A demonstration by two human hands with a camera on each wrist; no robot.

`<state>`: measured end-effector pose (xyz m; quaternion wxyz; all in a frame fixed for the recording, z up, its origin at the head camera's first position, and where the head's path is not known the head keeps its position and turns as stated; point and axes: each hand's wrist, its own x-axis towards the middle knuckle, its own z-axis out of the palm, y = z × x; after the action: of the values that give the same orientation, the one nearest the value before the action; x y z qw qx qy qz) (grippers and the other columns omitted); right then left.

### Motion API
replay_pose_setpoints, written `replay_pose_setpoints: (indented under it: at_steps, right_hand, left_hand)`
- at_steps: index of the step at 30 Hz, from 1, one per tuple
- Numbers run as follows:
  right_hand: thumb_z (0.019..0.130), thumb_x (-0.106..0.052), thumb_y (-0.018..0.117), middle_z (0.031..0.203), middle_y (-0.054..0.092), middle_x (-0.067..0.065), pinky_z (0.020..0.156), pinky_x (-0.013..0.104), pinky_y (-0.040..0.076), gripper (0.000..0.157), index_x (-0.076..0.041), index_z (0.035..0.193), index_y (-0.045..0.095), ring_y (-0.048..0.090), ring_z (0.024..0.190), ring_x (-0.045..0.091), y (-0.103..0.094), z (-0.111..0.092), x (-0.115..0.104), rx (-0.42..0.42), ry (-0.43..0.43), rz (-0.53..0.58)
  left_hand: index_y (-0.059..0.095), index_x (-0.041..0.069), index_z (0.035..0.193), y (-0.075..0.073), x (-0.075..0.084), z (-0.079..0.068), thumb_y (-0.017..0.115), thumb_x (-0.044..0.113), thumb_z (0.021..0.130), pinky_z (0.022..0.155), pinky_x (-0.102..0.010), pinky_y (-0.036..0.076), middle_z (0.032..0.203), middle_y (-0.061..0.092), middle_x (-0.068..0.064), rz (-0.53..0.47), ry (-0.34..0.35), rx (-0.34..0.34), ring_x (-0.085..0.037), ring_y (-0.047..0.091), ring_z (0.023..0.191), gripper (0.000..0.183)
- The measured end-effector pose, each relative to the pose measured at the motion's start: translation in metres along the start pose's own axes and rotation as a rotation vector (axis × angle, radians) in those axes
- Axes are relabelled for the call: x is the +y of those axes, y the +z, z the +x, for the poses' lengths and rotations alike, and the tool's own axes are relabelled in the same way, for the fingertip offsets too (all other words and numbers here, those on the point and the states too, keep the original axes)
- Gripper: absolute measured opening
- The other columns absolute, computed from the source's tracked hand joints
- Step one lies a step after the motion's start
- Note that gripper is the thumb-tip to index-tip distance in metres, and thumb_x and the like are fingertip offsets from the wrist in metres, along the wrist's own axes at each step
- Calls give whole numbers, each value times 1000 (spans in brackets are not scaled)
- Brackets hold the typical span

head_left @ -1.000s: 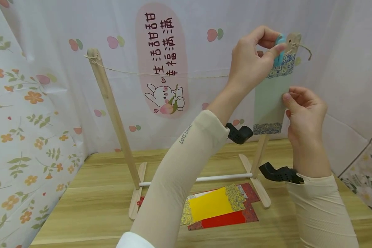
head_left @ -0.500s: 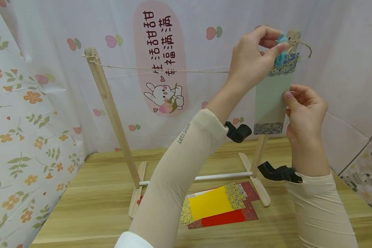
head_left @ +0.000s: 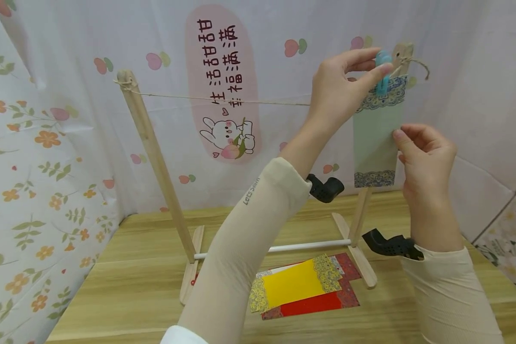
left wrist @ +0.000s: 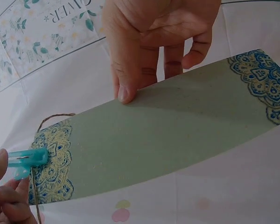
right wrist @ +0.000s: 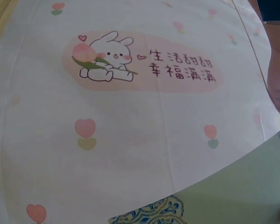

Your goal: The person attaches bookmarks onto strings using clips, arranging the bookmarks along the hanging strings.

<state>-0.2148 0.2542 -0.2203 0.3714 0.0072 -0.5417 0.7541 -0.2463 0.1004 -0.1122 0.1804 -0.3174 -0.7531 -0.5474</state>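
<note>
A pale green card [head_left: 375,138] with blue-and-gold patterned ends hangs at the twine line [head_left: 223,99] near the right post. My left hand [head_left: 339,91] pinches a turquoise clothespin [head_left: 382,87] between thumb and fingers at the card's top end. In the left wrist view the clothespin [left wrist: 30,157] overlaps the patterned end, where the twine [left wrist: 35,191] also runs. My right hand [head_left: 430,160] pinches the card's right edge about halfway down, thumb on the front face. Only a fingertip of it shows in the right wrist view.
Two wooden posts, left [head_left: 148,138] and right [head_left: 402,55], carry the twine; a white rod [head_left: 309,246] joins their feet. Below lie a yellow card [head_left: 296,284] and red cards [head_left: 311,305] on the wood-grain table [head_left: 112,286]. A printed cloth [head_left: 163,28] hangs behind.
My left hand has shifted slightly left and down with the clothespin, and more of the card's top left corner shows. My right hand keeps its place at the card's edge.
</note>
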Motion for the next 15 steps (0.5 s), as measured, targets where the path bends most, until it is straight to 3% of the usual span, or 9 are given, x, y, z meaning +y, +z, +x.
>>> replay_pose_setpoints:
  at_steps: [3,8,15]
  right_hand:
    - [85,-7,77,82,66,-4,57,18,40,3,-9,87,76,53,77,10,-2,-1,2,0,23,-26]
    - [83,-9,79,87,66,-4,60,17,41,8,-9,91,76,54,82,10,-6,-3,3,5,45,-41]
    - [84,-5,78,82,70,-2,61,17,44,13,-2,96,76,61,72,11,-18,-10,0,4,-5,-4]
  left_hand:
    - [64,17,133,-2,-1,-3,71,26,93,76,-6,47,122,70,7,-24,16,5,3,62,90,42]
    - [63,9,132,-8,-2,-14,67,14,95,63,-19,51,126,68,-1,-166,58,13,-22,64,63,38]
    - [69,0,117,-20,-6,-34,64,8,96,69,-20,51,110,71,-9,-260,95,42,-24,68,67,23]
